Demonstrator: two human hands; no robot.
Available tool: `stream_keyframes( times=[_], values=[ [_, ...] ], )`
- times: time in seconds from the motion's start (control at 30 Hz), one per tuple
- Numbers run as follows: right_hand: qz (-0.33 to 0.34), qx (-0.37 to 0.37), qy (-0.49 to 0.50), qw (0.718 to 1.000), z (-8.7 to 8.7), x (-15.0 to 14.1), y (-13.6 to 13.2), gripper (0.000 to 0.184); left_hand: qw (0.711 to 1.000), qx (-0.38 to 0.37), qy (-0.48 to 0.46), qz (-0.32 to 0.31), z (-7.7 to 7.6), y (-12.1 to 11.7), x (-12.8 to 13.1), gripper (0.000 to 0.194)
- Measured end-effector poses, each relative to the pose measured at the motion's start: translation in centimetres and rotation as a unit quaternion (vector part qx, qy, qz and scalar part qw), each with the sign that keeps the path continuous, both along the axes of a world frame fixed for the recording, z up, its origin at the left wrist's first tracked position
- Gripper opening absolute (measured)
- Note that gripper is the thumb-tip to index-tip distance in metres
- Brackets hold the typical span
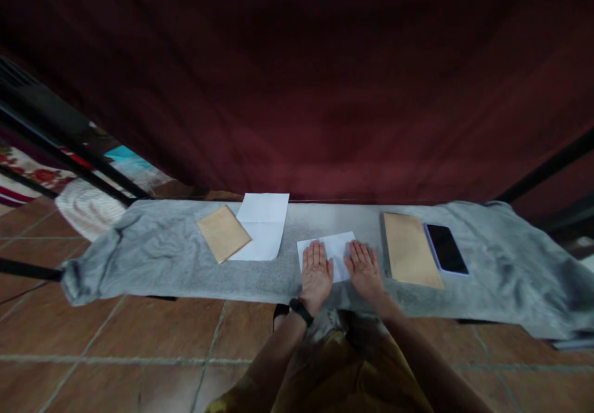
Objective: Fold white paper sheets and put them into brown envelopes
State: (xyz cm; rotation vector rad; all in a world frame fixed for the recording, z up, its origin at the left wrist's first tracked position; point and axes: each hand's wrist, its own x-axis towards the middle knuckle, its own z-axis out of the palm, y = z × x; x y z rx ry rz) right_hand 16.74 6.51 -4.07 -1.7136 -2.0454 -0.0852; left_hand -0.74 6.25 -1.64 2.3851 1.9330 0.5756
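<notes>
Both my hands lie flat, fingers stretched out, on a small folded white paper (335, 247) on a grey cloth (158, 252). My left hand (316, 274), with a black band at the wrist, presses the paper's left part. My right hand (364, 269) presses its right part. Neither hand grips anything.
A small brown envelope (223, 232) overlaps a larger white sheet (262, 224) to the left. On the right lie a bigger brown envelope (410, 249) and a dark phone (446, 248). A dark red curtain (325, 79) hangs behind. Tiled floor (116, 345) lies in front.
</notes>
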Motion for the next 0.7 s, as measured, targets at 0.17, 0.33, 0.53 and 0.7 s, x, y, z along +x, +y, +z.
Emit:
stream_keyframes(
  times=[0.17, 0.33, 0.53, 0.7],
  values=[
    [0.042, -0.057, 0.014, 0.997, 1.1, -3.6, 2.5, 0.054, 0.999, -0.021, -0.027, -0.010, -1.2, 2.5, 0.8, 0.062],
    [0.088, -0.059, -0.004, 0.994, 1.4, -5.2, 4.2, 0.050, 1.000, -0.017, 0.001, -0.022, -1.5, 2.7, -0.5, 0.061],
    [0.067, -0.043, -0.015, 0.997, 0.7, -4.3, 3.9, 0.049, 0.999, -0.006, 0.027, 0.020, -0.9, 2.4, -2.2, 0.059],
    [0.028, -0.008, -0.006, 1.000, 0.0, -3.6, 3.8, 0.051, 0.999, 0.013, 0.006, 0.038, -1.3, 2.3, -2.8, 0.063]
  ],
)
